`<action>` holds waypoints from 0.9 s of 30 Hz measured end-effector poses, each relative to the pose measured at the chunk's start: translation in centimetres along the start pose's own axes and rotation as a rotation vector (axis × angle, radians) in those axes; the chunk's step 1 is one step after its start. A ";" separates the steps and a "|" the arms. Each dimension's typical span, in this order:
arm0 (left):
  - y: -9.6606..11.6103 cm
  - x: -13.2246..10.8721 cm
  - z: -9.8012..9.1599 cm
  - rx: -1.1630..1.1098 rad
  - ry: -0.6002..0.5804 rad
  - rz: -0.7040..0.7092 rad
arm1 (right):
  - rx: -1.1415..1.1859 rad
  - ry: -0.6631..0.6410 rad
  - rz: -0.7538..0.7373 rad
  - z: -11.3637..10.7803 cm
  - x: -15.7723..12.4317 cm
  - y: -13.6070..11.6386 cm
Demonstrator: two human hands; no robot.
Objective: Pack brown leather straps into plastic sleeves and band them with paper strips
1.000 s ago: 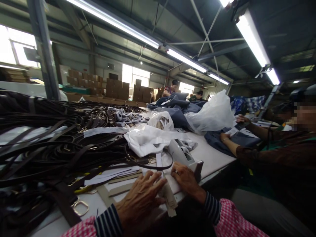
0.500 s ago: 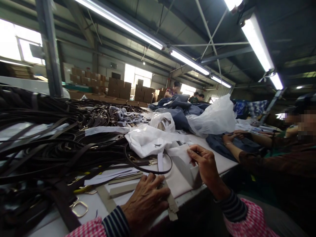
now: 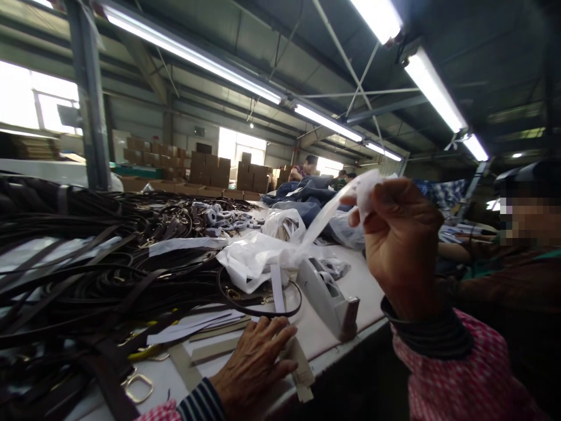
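My right hand (image 3: pixel 398 240) is raised above the table's front edge, its fingers pinched on a thin white plastic bag (image 3: pixel 335 210). The bag stretches down to the left, toward a crumpled white plastic heap (image 3: pixel 252 257). Below it stands a grey tape dispenser (image 3: pixel 326 298). Near the front edge my left hand (image 3: pixel 263 356) lies with fingers loosely extended over beige cardboard strips (image 3: pixel 300 368), whose ends jut past the edge. White paper strips (image 3: pixel 193 326) lie just beyond it, and a dark strap (image 3: pixel 258 313) loops behind the fingers.
Dark straps with metal hardware (image 3: pixel 109 251) cover the table's left side. Dark blue fabric (image 3: pixel 307 190) is piled at the back. A co-worker's sleeve (image 3: pixel 512 292) is close on the right. Cardboard boxes (image 3: pixel 210 169) are stacked beyond, near a metal post (image 3: pixel 90 105).
My right hand has lifted the plastic bag up from the table, uncovering the tape dispenser. My left hand stays on the cardboard strips.
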State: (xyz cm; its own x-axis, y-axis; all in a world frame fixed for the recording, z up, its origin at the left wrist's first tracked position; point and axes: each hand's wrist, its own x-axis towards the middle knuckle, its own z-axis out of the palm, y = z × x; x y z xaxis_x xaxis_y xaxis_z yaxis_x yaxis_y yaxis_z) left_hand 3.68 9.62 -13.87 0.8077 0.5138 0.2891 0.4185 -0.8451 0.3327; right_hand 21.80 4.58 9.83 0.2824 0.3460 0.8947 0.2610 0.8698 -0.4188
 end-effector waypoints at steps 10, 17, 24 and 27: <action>1.0 -0.1 -1.5 0.031 0.000 -0.016 | 0.061 0.045 -0.235 4.1 10.2 -1.3; -0.4 1.6 -8.2 -0.273 0.450 -0.278 | 0.249 -0.185 -0.123 6.9 5.8 -2.6; 1.8 5.2 -19.2 -0.790 0.466 0.076 | 0.384 -0.609 0.197 8.1 -0.2 -1.6; 2.5 5.6 -22.1 -0.871 0.541 0.148 | 0.389 -0.445 0.235 6.3 -1.2 2.8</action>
State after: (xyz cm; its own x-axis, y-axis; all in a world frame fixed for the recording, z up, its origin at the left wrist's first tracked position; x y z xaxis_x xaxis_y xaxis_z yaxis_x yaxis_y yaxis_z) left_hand 0.04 13.62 8.43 0.4415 0.5932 0.6732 -0.2894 -0.6160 0.7327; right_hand 16.40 8.80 8.55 -0.1409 0.5839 0.7995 -0.1394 0.7878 -0.5999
